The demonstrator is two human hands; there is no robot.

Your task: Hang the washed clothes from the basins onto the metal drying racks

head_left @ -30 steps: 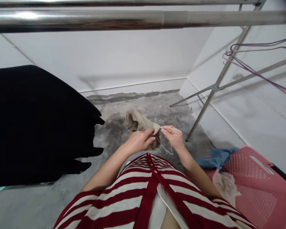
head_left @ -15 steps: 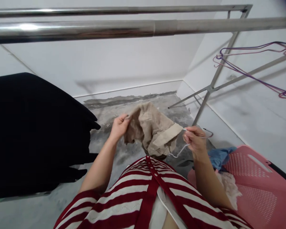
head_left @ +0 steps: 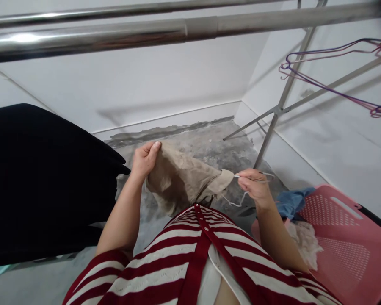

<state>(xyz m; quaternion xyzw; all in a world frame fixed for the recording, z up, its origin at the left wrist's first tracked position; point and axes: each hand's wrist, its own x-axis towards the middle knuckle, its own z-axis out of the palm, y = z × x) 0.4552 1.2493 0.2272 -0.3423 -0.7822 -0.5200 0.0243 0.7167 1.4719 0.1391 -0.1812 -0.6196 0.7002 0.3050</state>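
My left hand (head_left: pixel 144 160) grips the upper edge of a crumpled beige cloth garment (head_left: pixel 180 182), holding it up in front of my striped top. My right hand (head_left: pixel 254 186) pinches a thin white wire hanger (head_left: pixel 243 198) between thumb and fingers. One end of the hanger meets the garment's narrow pale band, and part of it seems to pass inside the cloth. The hanger's hook is partly hidden by my fingers.
Black clothes (head_left: pixel 44 178) hang at the left below steel rack rails (head_left: pixel 114 31). Purple wire hangers (head_left: pixel 333 80) hang at upper right. A pink perforated basket (head_left: pixel 346 237) at lower right holds blue cloth (head_left: pixel 294 203) and cream cloth (head_left: pixel 305 245).
My hands have moved apart since the earliest frame. My left hand has risen and moved left, pulling the garment out longer. My right hand still holds the hanger.
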